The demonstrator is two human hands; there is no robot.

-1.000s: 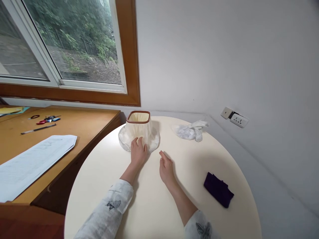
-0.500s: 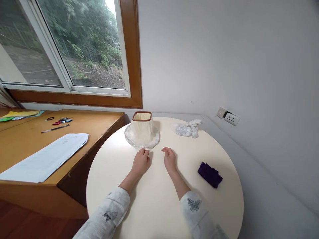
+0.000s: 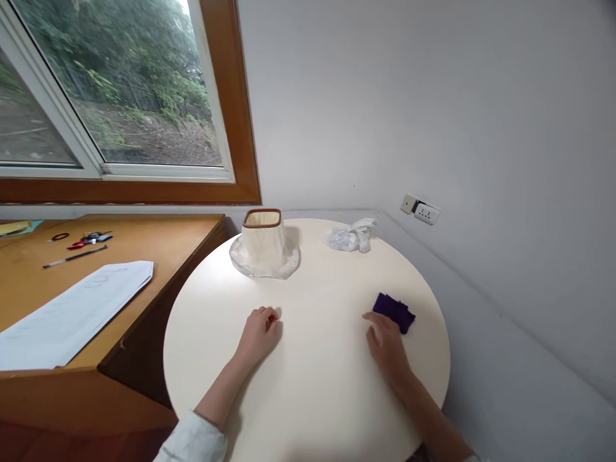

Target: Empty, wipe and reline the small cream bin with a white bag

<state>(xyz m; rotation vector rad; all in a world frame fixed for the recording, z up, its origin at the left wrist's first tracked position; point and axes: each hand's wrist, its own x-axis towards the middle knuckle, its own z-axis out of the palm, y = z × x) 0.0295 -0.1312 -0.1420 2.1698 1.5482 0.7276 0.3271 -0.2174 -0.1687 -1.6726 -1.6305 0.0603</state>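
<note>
Clock positions here are read from the centre of the round white table [image 3: 312,398], with 12 toward the wall [image 3: 337,115]. We place the folded dark purple cloth [image 3: 392,309] between 2 and 3 o'clock, lying flat on the tabletop. Our right hand [image 3: 389,350] is at 3 o'clock and overlaps the cloth's near edge in the view; we cannot tell whether it touches. Its index finger points toward 9, and the thumb stands apart from it. Our left hand [image 3: 257,335] is just inside the 9 to 10 o'clock position, its fingers loosely curled, with a gap to the thumb. At 11 o'clock we have a lampshade-shaped cream piece [image 3: 262,247] with a square brown rim [image 3: 262,225] facing up and clear plastic film [image 3: 291,256] spread around its base. At 1 o'clock we have a knotted translucent plastic bag [image 3: 349,239]. Beyond the table edge, toward 10 o'clock, we note a wooden desk [image 3: 168,242] bearing white papers [image 3: 91,308] and a pen [image 3: 74,257].
</note>
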